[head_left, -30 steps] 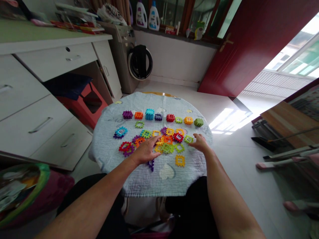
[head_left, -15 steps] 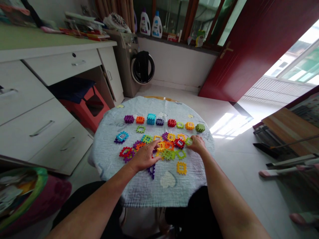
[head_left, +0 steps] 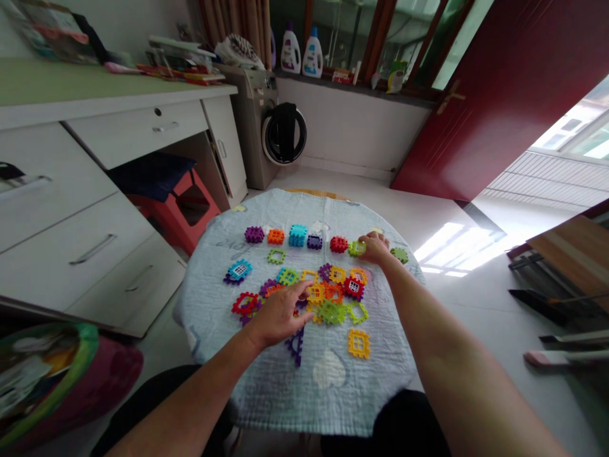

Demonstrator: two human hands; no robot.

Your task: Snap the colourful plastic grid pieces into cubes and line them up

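Note:
My right hand (head_left: 377, 247) reaches to the back row of stacked plastic blocks, its fingers closed on a lime-green toothed building block (head_left: 356, 248). It covers the spot where a yellow-orange block stood. Over the middle pile, my left hand (head_left: 281, 311) hovers with thumb and fingers apart, holding nothing. Just off its fingertips lies a yellow window-shaped block (head_left: 315, 293). A red block with a white window (head_left: 354, 287), a green block (head_left: 333, 312) and an orange block (head_left: 333, 292) lie in the same pile.
Along the back row stand a purple stack (head_left: 254, 235), an orange stack (head_left: 276, 237), a turquoise stack (head_left: 298, 235), a navy stack (head_left: 314, 242), a red stack (head_left: 339, 244) and an olive stack (head_left: 399, 255). A yellow block (head_left: 358, 343) lies near the front of the cloth-covered table (head_left: 266, 397).
My right hand has moved from the right side of the pile back to the row, carrying the lime-green block. My left hand stays over the pile. The view has shifted slightly.

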